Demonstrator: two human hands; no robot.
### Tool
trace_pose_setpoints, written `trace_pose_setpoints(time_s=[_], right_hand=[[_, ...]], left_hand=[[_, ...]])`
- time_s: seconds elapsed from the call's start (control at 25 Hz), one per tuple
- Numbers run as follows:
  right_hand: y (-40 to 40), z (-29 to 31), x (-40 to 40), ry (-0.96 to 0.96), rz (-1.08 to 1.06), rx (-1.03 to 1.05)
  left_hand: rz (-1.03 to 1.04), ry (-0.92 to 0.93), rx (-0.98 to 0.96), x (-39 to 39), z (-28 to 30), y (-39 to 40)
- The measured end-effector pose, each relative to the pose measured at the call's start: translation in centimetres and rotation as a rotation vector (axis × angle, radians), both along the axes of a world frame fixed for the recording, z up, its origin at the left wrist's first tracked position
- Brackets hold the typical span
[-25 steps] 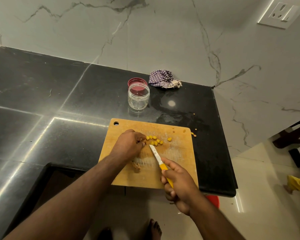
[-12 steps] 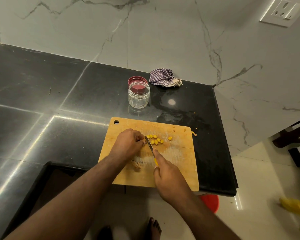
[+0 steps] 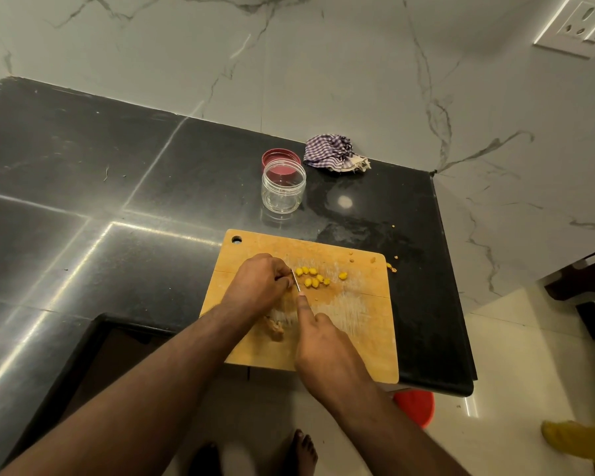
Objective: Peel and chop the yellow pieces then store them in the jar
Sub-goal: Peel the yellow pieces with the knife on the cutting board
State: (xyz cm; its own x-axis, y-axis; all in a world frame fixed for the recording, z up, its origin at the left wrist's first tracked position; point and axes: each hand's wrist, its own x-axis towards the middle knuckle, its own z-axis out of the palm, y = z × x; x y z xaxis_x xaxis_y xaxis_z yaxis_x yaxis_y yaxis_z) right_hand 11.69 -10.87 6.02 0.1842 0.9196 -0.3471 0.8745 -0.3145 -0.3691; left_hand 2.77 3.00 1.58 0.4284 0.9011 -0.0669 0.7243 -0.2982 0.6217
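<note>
A: Head view, hands?
B: Right hand (image 3: 327,352) is gripping the knife (image 3: 296,280), forefinger along it. Left hand (image 3: 260,286) is curling over something hidden on the board (image 3: 358,324).
A: Yellow pieces (image 3: 315,277)?
B: Lying beside the blade. Jar (image 3: 283,185) is standing open behind.

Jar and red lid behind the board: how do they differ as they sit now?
The jar is clear, tall, open-mouthed and looks empty; the red lid is opaque and low, lying off the jar. The jar stands nearer the cutting board; the red lid lies just behind it, partly hidden. Both are round and rest on the black counter.
</note>
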Motion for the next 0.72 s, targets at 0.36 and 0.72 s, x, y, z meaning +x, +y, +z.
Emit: trace_pose_setpoints(time_s=[0.36,0.72], right_hand=[[-1.3,-1.1,0.6,0.074,-0.025,0.017],[-3.3,-0.8,2.1,0.190,-0.117,0.198]], left_hand=[[0.038,-0.013,-0.017,0.2,0.1,-0.1],[0.025,0.002,-0.041,-0.2,-0.3,-0.3]])
